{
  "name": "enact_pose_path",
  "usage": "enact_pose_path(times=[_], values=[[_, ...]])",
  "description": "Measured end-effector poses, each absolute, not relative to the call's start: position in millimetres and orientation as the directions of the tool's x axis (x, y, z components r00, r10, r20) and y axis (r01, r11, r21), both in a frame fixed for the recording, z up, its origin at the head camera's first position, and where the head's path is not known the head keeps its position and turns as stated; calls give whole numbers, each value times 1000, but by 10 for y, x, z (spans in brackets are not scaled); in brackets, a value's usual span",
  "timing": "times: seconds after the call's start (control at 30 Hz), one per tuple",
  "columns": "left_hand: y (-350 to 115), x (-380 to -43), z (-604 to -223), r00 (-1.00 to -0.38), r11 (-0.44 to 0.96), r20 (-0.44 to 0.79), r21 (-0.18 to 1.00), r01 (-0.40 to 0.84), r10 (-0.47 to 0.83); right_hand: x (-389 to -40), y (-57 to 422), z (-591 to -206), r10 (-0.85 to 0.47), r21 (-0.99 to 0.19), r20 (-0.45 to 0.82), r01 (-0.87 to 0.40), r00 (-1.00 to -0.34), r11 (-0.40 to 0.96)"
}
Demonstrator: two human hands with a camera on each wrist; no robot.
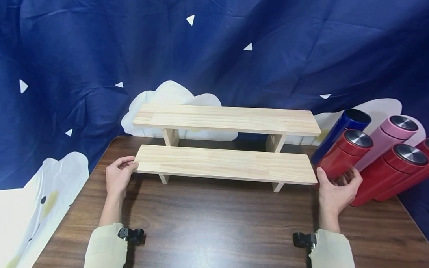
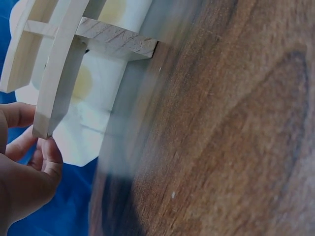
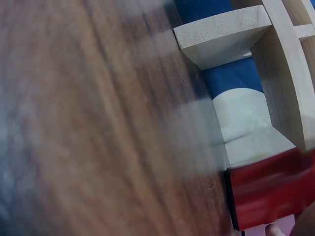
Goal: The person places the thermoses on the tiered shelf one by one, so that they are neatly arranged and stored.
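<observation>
In the head view a two-tier pale wooden shelf point(image 1: 224, 164) stands in the middle of the table. My left hand point(image 1: 117, 178) pinches the left end of the lower board, thumb at its front corner; the left wrist view shows fingertips on both sides of the board's end point(image 2: 42, 128). My right hand point(image 1: 336, 193) is around the lower part of a red thermos point(image 1: 341, 156) with a silver lid, beside the board's right end. Its thumb overlaps the board's corner. In the right wrist view the red thermos point(image 3: 270, 187) has one fingertip point(image 3: 271, 230) at its lower side.
A blue thermos point(image 1: 342, 132), a pink thermos point(image 1: 384, 142) and two more red ones, the nearer point(image 1: 387, 175), crowd the table's right side. A blue curtain point(image 1: 217, 51) with white shapes hangs behind the brown wooden table point(image 1: 214, 228).
</observation>
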State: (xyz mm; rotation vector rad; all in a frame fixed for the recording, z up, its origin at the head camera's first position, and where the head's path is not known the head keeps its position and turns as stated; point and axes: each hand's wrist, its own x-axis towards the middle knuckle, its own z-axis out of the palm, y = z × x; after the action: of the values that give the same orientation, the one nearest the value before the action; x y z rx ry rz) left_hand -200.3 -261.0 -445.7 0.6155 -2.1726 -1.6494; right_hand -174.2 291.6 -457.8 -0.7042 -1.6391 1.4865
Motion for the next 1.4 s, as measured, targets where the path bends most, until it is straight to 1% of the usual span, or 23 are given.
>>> enact_pose_path(times=[0.23,0.53,0.73,0.9,1.2,1.4], values=[[-2620,-2002,-4477,-847,224,6,965,-133,-531,-1753,2918,-4572,828,-982,182,-140,-530,127],[-2627,-1999,-4489,-851,215,4,968,-128,-524,-1741,2941,-4576,832,-985,172,-119,-528,128],[-2629,-2005,-4501,-854,191,15,977,-100,-520,-1719,2950,-4541,826,-972,233,-113,-513,204],[-2634,-2007,-4495,-851,190,17,977,-97,-524,-1729,2943,-4479,818,-965,262,-126,-513,230],[-2626,-2016,-4491,-856,185,16,978,-93,-517,-1643,2727,-4115,809,-944,330,-173,-487,281],[-2634,-2032,-4504,-854,178,12,979,-95,-520,-1683,2770,-4057,802,-927,375,-202,-466,316]])
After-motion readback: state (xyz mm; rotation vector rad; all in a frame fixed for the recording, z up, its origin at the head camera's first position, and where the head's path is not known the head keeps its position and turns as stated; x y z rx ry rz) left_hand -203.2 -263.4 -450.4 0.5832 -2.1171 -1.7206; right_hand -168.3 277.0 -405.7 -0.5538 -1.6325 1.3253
